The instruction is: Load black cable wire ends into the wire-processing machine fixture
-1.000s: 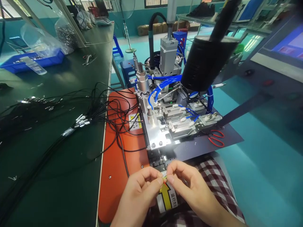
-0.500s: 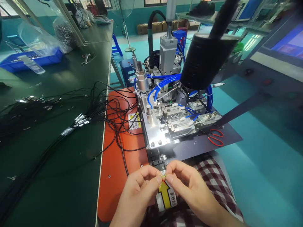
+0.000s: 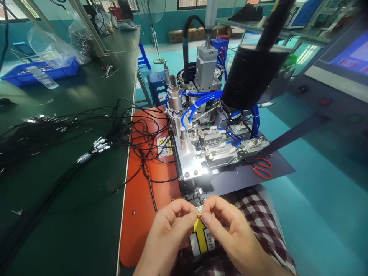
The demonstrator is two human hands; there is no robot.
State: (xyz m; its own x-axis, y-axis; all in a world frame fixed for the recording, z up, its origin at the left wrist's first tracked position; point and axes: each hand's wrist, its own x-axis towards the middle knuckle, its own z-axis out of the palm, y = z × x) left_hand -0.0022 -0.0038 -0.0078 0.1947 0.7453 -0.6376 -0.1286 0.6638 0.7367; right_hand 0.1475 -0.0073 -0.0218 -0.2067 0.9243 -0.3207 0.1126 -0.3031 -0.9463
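Note:
My left hand (image 3: 174,228) and my right hand (image 3: 231,228) meet above my lap, at the near edge of the machine (image 3: 188,163). Both are closed in a fingertip pinch on a thin yellowish strand (image 3: 199,214) stretched between them; it is too small to make out its exact kind. Below the fingertips is a white label with a yellow arrow (image 3: 202,239). Black cables (image 3: 146,153) run over the orange board (image 3: 138,237) left of my hands.
On the dark green table (image 3: 86,237) lie a cable bundle with silvery ends (image 3: 100,145) and a blue tray (image 3: 67,71) of small parts. A red-handled tool (image 3: 263,168) rests on the machine's grey plate (image 3: 224,184). A black cylinder (image 3: 253,76) overhangs the machine.
The view has shifted slightly, so the surroundings sit a little further right. Both hands keep nearly the same pinch, with the strand between them turned a little.

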